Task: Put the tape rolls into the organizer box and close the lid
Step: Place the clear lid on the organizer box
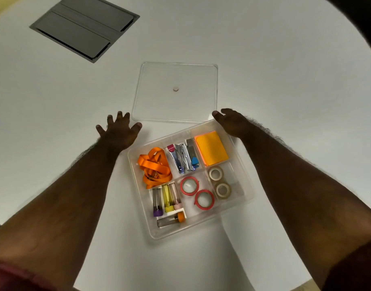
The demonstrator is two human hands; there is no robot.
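Observation:
A clear organizer box (246,196) sits on the white table, its top uncovered. Two red tape rolls (204,199) lie flat in a middle compartment. Two beige tape rolls (222,190) lie in the compartment to their right. The clear lid (157,97), with a small round knob at its centre, lies flat on the table just beyond the box. My left hand (118,131) hovers with fingers spread near the lid's near-left corner and holds nothing. My right hand (231,121) is open at the lid's near-right corner, above the box's far corner; whether it touches the lid is unclear.
The box also holds an orange lanyard (155,166), staplers (183,157), orange sticky notes (212,148) and several capped vials (166,199). A grey hatch (83,26) is set into the table at the far left. The round table's edge curves at the right.

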